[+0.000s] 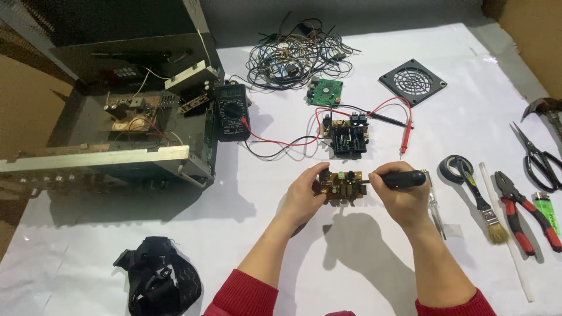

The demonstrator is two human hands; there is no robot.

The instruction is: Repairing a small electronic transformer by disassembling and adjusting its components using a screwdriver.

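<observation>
Head view: two hands working on a small brown circuit board over the white table.

Left hand (304,196) grips the circuit board (342,186) by its left edge; right hand (401,196) clenches a black-handled screwdriver (403,178), tip at the board (contact unclear). Beyond lie a black component board (349,137), a multimeter (232,111) and tangled wires (295,55).

A single head-worn camera looked steeply down from above the seated person, facing forward across the white paper-covered table (246,234). It sat close, both red-sleeved forearms entering from the bottom edge, the far table edge near the frame's top.
</observation>
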